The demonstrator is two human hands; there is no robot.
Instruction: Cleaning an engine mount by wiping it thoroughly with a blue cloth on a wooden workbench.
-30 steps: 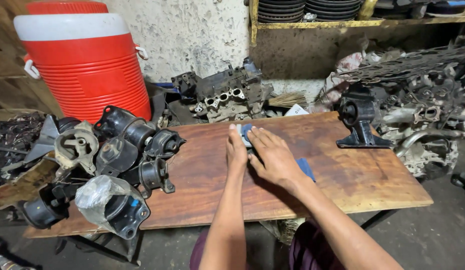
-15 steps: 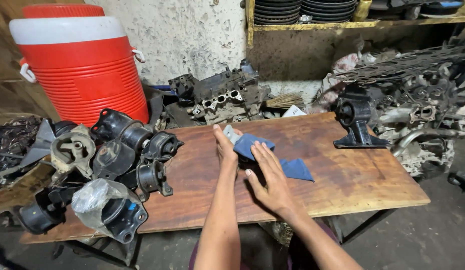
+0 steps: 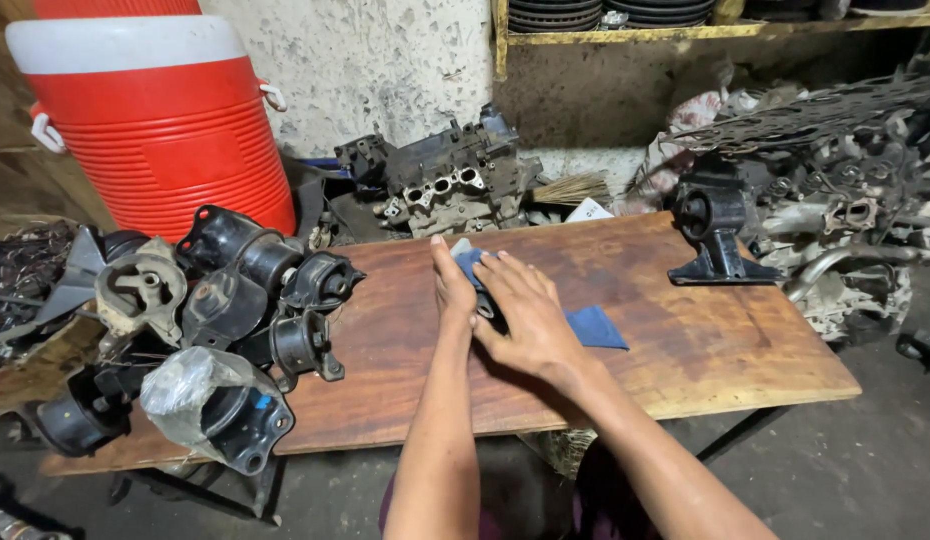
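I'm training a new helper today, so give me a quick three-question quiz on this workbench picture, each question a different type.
1. True or false: both hands rest on the blue cloth on the wooden board.
2. Multiple choice: where does the lone black engine mount stand? A) on the board's far right part B) inside the orange cooler C) under the left hand
3. Fill in: the pile of engine mounts lies on the board's ____ end.

Key
1. True: left hand and right hand both press on it.
2. A
3. Left, in front of the orange cooler.
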